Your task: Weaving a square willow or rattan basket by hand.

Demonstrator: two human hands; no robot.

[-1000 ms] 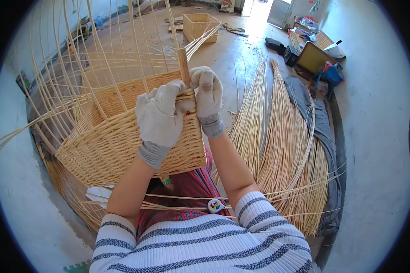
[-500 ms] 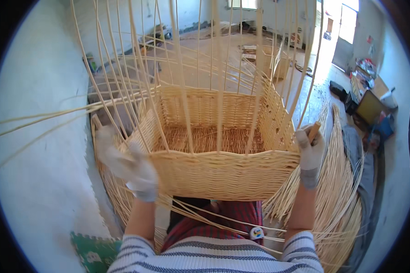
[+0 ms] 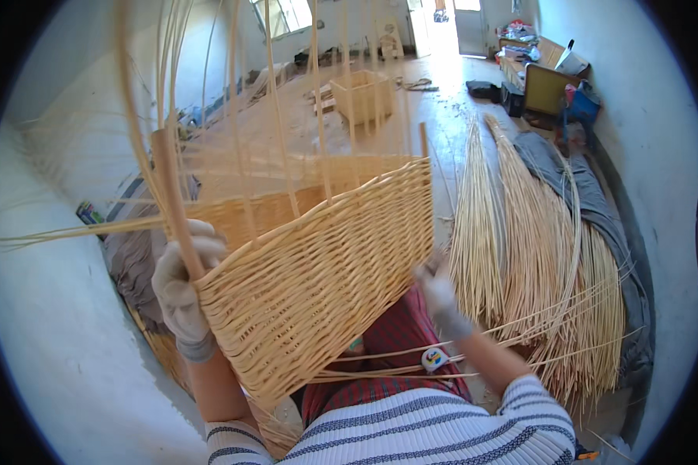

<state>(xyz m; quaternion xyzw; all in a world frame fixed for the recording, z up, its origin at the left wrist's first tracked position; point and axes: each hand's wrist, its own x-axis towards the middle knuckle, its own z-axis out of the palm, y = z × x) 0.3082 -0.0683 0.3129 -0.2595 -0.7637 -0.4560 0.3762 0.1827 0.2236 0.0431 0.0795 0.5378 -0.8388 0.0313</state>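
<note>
A half-woven wicker basket point(image 3: 326, 263) is tilted in front of me, its left end nearer and lower. Tall loose stakes rise from its rim, and a thick wooden post point(image 3: 177, 205) stands at its left corner. My left hand point(image 3: 182, 291), in a pale glove, is closed around that corner beside the post. Close to the basket's lower right edge is my right hand point(image 3: 440, 298), also gloved. Its fingers are smeared by motion, so whether they touch the wicker cannot be made out.
Bundles of peeled canes point(image 3: 535, 263) lie on the floor to the right, beside a grey cloth point(image 3: 554, 167). Loose canes cross my lap, where a round tape measure point(image 3: 433, 359) rests. Another squared basket point(image 3: 362, 97) stands farther back. A white wall point(image 3: 62, 325) runs close on the left.
The basket has turned and tilted, its right end swinging up and away. My left hand has taken hold of the left corner; my right hand has left the right corner post and moved lower.
</note>
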